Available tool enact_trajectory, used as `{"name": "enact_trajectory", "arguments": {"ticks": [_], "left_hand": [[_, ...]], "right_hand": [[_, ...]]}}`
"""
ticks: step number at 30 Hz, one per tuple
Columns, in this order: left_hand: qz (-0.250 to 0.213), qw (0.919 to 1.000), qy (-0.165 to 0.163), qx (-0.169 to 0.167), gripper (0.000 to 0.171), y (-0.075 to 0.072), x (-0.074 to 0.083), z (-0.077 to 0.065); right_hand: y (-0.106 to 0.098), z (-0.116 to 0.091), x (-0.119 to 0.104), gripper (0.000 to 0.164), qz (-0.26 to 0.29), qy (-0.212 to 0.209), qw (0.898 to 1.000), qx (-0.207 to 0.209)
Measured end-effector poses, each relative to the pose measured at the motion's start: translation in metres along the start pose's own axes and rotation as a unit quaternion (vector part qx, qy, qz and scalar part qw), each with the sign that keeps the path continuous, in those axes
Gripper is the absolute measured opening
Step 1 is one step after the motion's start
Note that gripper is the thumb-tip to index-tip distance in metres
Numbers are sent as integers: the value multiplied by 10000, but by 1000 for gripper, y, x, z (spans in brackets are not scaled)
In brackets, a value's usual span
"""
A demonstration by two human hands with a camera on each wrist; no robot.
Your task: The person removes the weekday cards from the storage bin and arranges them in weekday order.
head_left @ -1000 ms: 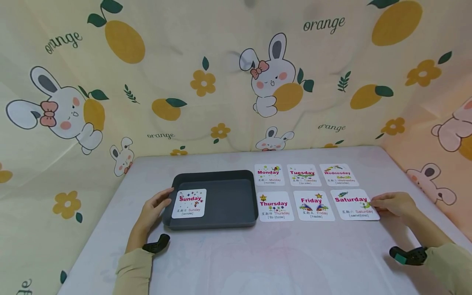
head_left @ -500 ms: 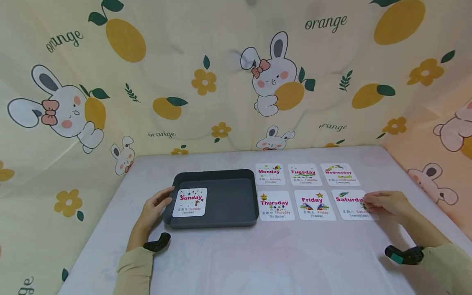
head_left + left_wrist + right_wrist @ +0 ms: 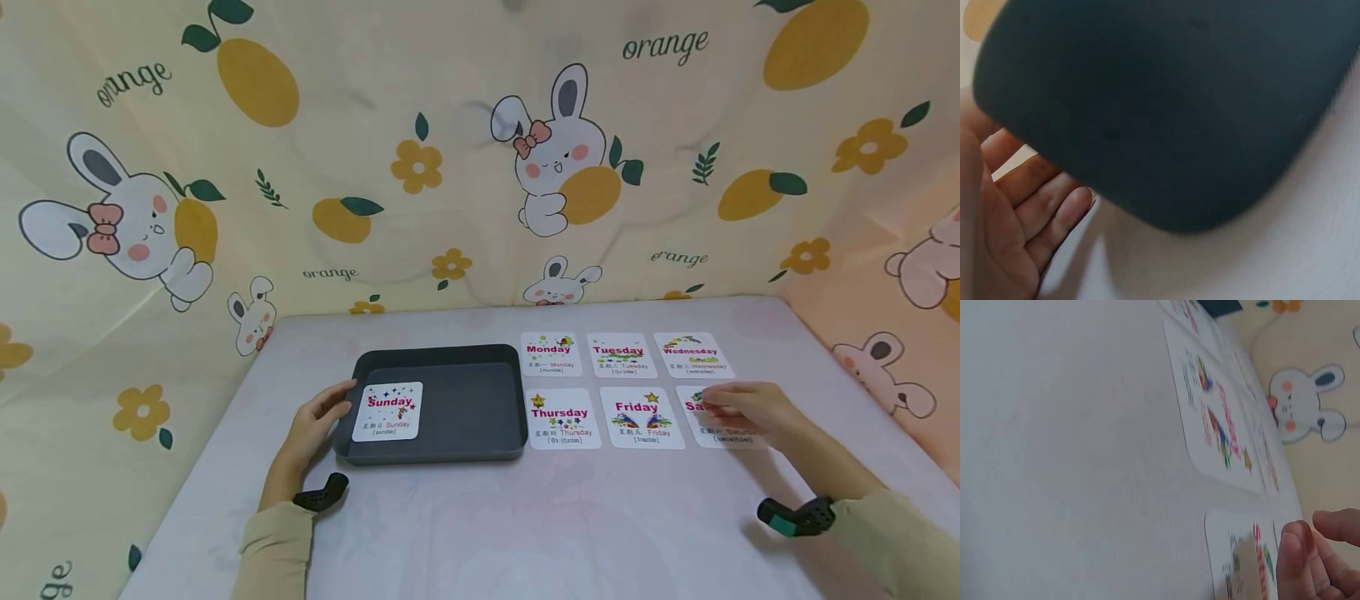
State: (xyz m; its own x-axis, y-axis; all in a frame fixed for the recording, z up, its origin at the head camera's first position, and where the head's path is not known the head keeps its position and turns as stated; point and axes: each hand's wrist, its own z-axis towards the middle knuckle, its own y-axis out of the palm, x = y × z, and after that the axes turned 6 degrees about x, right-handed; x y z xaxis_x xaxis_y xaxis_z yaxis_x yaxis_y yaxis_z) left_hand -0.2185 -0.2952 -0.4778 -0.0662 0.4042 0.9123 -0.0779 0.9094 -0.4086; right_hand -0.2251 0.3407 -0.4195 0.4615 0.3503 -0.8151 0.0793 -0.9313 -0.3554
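Note:
My left hand touches the left side of the dark grey tray, its fingers loosely bent against the outer wall. The left wrist view shows the palm and fingers beside the tray, some tips hidden behind it. A Sunday card lies inside the tray at the left. Over the Saturday card hovers my right hand, covering part of that card. In the right wrist view a gap shows between the thumb and fingers, with nothing between them. The hand's shadow falls on the Saturday card.
Monday, Tuesday and Wednesday cards form the back row right of the tray. The Thursday card and Friday card lie in front of them. A patterned cloth wall borders the white table.
My right hand has come away from the Saturday card's right edge and moved left above it, covering more of its print. The left hand and the tray have kept their places.

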Motion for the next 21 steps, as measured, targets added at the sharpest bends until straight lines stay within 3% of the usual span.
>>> {"name": "enact_trajectory", "arguments": {"ticks": [11, 21], "left_hand": [[58, 10000, 10, 19, 46, 0, 0, 1], [16, 10000, 17, 17, 46, 1, 0, 0]], "right_hand": [[31, -6, -15, 50, -275, -342, 9989, -148], [61, -12, -31, 43, -59, -750, 9952, -629]]}}
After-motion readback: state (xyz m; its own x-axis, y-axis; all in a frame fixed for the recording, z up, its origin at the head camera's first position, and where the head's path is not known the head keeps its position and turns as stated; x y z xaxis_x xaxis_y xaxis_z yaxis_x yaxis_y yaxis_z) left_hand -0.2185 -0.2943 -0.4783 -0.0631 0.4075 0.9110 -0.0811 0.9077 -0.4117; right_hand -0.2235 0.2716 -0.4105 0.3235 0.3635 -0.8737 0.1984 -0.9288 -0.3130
